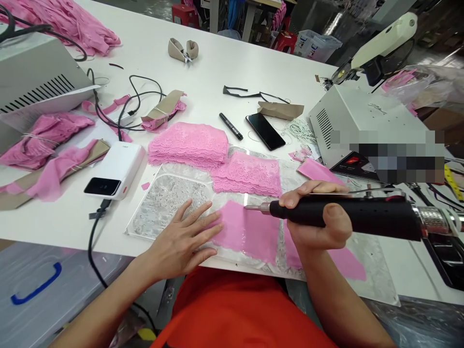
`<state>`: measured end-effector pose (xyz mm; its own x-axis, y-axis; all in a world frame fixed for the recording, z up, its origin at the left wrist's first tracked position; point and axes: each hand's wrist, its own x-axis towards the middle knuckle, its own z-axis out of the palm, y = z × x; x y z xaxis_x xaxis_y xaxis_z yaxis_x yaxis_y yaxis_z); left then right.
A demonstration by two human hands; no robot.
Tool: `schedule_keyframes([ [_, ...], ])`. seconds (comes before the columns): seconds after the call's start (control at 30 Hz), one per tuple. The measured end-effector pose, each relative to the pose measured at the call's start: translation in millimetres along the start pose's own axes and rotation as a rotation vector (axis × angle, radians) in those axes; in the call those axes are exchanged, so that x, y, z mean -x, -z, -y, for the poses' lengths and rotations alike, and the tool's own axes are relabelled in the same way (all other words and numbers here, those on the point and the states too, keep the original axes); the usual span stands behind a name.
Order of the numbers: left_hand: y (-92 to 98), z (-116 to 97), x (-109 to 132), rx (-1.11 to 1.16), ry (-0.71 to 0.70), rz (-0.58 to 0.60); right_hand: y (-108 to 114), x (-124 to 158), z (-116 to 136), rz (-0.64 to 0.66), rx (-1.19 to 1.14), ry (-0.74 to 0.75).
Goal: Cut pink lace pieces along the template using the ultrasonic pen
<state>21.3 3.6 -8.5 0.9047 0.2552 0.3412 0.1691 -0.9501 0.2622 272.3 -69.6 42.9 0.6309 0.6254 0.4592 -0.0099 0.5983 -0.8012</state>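
Note:
My left hand lies flat with its fingers spread. Its fingertips press the left edge of a smooth pink fabric piece. In my right hand is a black cylindrical handpiece with a narrow metal tip, held level and pointing left. The tip is over the upper part of the pink piece; whether it touches I cannot tell. Beneath lies a scuffed clear plastic board. More smooth pink fabric shows below my right wrist. Beyond my hands sit two stacks of pink lace, one left and one right.
A white power bank with a cable stands left. A black marker and a phone lie behind the lace. Grey machine boxes flank the work, at right and left. Small snips lie farther back.

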Motion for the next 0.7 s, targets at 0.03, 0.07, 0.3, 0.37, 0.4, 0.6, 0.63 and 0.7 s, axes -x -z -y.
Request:
schedule_keyframes([
  [0.03, 0.2, 0.3, -0.1, 0.0, -0.005, -0.003, -0.6, 0.1, -0.2, 0.002, 0.001, 0.002],
  [0.07, 0.4, 0.6, -0.1, 0.0, -0.011, -0.005, -1.2, 0.1, -0.5, 0.004, 0.002, 0.005],
  [0.3, 1.4, 4.1, 0.3, -0.021, -0.046, 0.009, -3.9, -0.7, -1.6, 0.002, -0.009, 0.032],
  [0.37, 1.3, 4.7, 0.4, -0.029, -0.051, 0.01, 0.4, -2.0, 3.2, -0.008, -0.01, 0.025],
  [0.4, 1.3, 4.8, 0.3, -0.031, -0.052, 0.01, 3.8, -2.7, 6.6, -0.014, -0.005, 0.023],
  [0.6, 3.1, 4.2, -1.5, -0.039, -0.053, 0.017, 25.6, -3.9, 22.9, -0.054, 0.044, 0.029],
  [0.63, 3.5, 4.2, -1.8, -0.041, -0.053, 0.019, 27.3, -3.4, 23.2, -0.059, 0.053, 0.033],
  [0.7, 4.0, 4.2, -1.9, -0.047, -0.048, 0.025, 28.5, -2.4, 21.9, -0.059, 0.073, 0.039],
])
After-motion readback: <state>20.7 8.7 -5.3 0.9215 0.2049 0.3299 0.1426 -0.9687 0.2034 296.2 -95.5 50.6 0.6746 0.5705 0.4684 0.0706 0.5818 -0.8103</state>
